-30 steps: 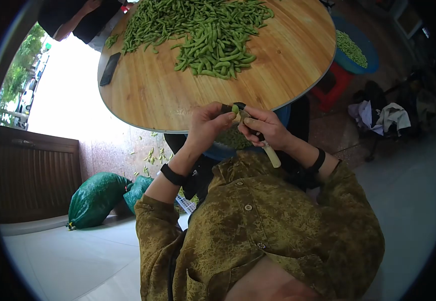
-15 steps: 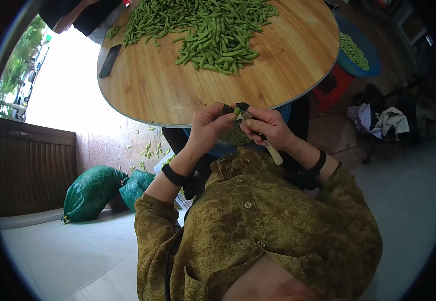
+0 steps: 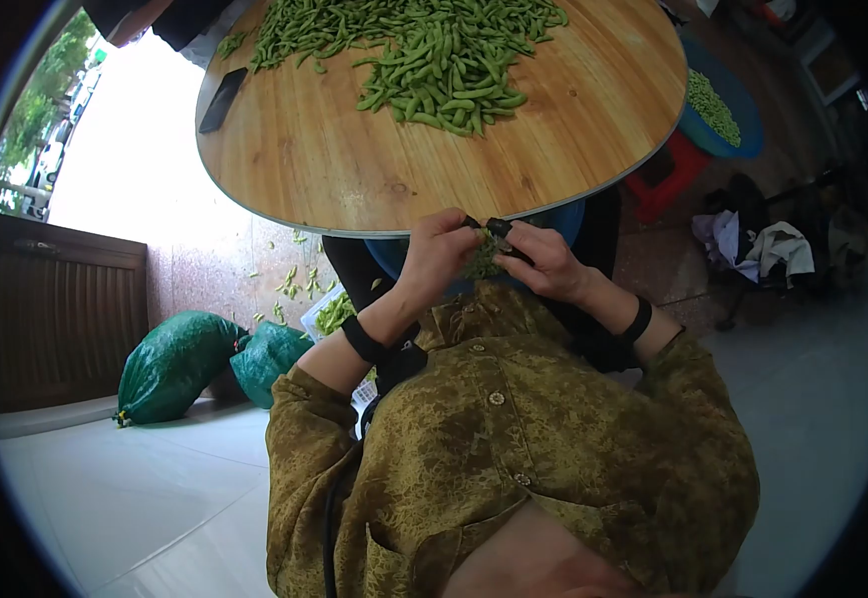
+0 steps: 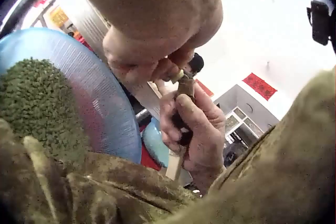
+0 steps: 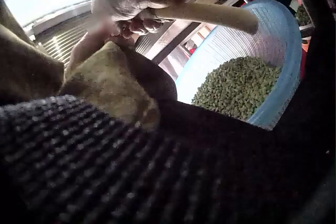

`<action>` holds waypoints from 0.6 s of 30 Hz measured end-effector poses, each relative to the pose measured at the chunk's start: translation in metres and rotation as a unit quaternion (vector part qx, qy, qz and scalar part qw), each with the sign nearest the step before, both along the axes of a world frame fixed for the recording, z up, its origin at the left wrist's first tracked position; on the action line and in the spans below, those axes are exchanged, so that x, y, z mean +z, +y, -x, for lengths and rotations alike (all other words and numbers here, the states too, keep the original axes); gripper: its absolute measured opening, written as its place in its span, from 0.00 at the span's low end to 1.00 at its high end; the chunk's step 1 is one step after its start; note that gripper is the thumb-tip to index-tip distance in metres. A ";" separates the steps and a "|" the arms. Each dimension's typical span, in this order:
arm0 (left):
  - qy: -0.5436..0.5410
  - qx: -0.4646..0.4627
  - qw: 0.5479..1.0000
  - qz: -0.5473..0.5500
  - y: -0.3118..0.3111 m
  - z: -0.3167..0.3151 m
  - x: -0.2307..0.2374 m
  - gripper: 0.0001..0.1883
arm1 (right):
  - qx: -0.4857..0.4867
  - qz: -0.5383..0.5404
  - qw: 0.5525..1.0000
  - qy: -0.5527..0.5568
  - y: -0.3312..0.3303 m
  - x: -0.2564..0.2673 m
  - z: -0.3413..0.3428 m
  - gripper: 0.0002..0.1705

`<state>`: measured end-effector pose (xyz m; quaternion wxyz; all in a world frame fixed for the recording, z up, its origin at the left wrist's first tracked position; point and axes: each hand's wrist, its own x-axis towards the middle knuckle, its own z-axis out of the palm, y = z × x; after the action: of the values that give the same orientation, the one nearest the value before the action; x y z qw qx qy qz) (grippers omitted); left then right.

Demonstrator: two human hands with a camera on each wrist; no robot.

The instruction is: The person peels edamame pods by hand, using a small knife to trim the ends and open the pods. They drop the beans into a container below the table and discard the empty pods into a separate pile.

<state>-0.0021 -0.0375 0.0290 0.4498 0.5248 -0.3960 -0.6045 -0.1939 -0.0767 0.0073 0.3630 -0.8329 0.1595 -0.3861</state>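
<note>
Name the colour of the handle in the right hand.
The handle is pale tan, clearest in the right wrist view.

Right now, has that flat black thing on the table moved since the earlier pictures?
No. The flat black thing lies at the same place beside the rim of the wooden table.

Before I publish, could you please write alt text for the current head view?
A person's left hand and right hand meet over a blue basin beside a round wooden table heaped with green pods. A dark, flat object lies near the table's left edge; green bags rest on the floor, and another basin holds green beans at right.
</note>
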 end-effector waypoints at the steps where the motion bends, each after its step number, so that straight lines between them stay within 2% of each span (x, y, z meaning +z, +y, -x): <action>1: 0.027 0.009 0.999 -0.028 -0.001 0.000 0.000 0.06 | -0.008 -0.034 0.999 0.002 0.000 0.000 -0.001 0.14; 3: 0.053 0.020 0.997 -0.053 -0.003 -0.002 0.002 0.06 | -0.014 -0.065 0.998 0.004 -0.003 0.003 -0.002 0.14; 5: -0.033 -0.018 0.999 -0.015 0.000 -0.003 0.002 0.07 | 0.007 -0.189 0.981 0.030 -0.003 0.005 -0.003 0.14; 6: -0.033 -0.017 0.999 -0.017 0.000 -0.006 -0.001 0.07 | 0.008 -0.191 0.981 0.030 -0.005 0.002 -0.003 0.14; 8: 0.093 -0.085 0.987 -0.096 -0.003 -0.015 -0.006 0.06 | 0.052 -0.104 0.992 0.043 -0.015 -0.004 -0.002 0.14; 9: 0.092 -0.084 0.988 -0.096 -0.005 -0.018 -0.004 0.06 | 0.053 -0.104 0.992 0.042 -0.017 -0.004 -0.002 0.14; 11: 0.058 -0.195 0.966 -0.159 -0.006 -0.023 0.000 0.05 | 0.098 -0.073 0.990 0.070 -0.018 -0.002 -0.001 0.13; 12: 0.059 -0.194 0.966 -0.160 -0.005 -0.024 -0.002 0.05 | 0.099 -0.074 0.990 0.071 -0.016 -0.001 -0.001 0.13; 14: -0.019 -0.227 0.968 -0.108 -0.004 -0.025 -0.007 0.04 | 0.075 -0.032 0.987 0.139 -0.015 0.005 -0.004 0.13; 15: -0.018 -0.226 0.968 -0.108 -0.003 -0.026 -0.008 0.04 | 0.077 -0.032 0.987 0.139 -0.011 0.008 -0.007 0.13; 17: -0.007 -0.217 0.969 -0.118 -0.001 -0.027 -0.009 0.05 | 0.008 0.081 0.985 0.151 -0.002 0.012 -0.014 0.14; 18: -0.009 -0.216 0.969 -0.117 0.001 -0.029 -0.008 0.05 | 0.008 0.082 0.985 0.149 0.003 0.012 -0.016 0.14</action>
<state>0.0266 -0.0367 0.0213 0.2404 0.4812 -0.4303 -0.7249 -0.1781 -0.0737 0.0195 0.2685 -0.9095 0.1729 -0.2661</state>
